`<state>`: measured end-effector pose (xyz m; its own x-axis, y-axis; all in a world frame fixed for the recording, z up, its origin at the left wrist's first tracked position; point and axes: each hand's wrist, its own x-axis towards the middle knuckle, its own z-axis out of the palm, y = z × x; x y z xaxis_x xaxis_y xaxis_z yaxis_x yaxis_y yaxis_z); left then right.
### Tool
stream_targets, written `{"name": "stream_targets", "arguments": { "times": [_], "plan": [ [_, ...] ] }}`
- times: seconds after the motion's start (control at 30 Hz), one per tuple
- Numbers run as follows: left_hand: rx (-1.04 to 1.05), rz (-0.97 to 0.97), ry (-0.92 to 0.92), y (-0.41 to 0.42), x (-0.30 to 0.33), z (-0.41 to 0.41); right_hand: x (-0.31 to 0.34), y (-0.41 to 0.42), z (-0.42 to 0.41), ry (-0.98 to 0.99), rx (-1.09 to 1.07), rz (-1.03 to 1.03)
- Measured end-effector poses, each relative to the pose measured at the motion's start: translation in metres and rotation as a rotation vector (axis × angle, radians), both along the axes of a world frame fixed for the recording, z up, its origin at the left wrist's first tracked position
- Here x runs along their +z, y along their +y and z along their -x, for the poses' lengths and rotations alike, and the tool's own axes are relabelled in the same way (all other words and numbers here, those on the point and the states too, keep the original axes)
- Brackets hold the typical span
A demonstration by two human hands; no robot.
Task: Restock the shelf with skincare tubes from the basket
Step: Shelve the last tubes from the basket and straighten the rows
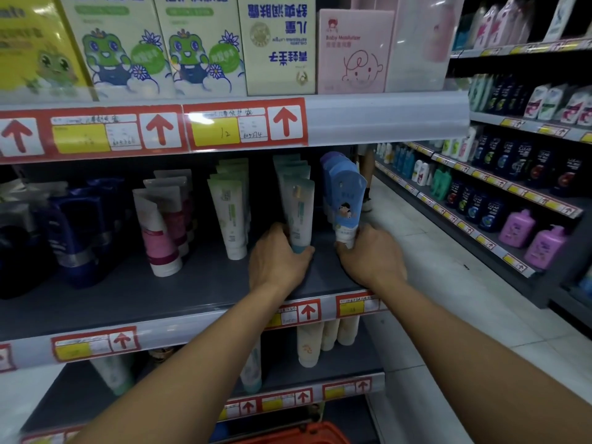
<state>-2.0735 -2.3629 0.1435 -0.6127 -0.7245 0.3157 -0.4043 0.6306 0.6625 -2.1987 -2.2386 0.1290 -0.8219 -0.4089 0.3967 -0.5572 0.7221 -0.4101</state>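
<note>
Head view: left hand [278, 261] clamped round the cap end of a teal-capped tube [299, 213], standing it cap-down at the near end of its row on the middle shelf [134, 293]. Right hand [368, 254] pinches the blue tube [346, 203] base, far right row, likely steadying it. Orange basket [298, 435] sits below, contents hidden.
</note>
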Motion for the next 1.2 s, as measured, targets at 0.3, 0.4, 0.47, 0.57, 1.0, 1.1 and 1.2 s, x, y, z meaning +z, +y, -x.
{"name": "stream_targets", "arguments": {
  "times": [0.3,0.4,0.47,0.57,1.0,1.1,1.2],
  "plan": [
    [-0.016,-0.056,0.092,0.000,-0.001,-0.009,0.007,0.007,-0.020,0.109,-0.099,0.161],
    [-0.030,-0.045,0.137,0.003,0.002,-0.019,0.011,0.009,-0.029,0.174,-0.150,0.242],
    [-0.044,-0.057,0.150,0.005,0.004,-0.030,0.012,0.011,-0.034,0.193,-0.146,0.247],
    [-0.063,-0.030,0.145,0.000,0.005,-0.054,0.006,0.016,-0.047,0.216,-0.040,0.236],
    [0.015,0.153,0.144,-0.071,0.013,-0.201,0.003,-0.063,-0.175,0.413,0.448,0.115],
    [0.075,0.181,0.128,-0.092,0.016,-0.234,0.005,-0.092,-0.208,0.385,0.497,0.097],
    [0.150,0.185,0.130,-0.114,0.019,-0.265,0.006,-0.122,-0.240,0.370,0.564,0.093]
  ]
}}
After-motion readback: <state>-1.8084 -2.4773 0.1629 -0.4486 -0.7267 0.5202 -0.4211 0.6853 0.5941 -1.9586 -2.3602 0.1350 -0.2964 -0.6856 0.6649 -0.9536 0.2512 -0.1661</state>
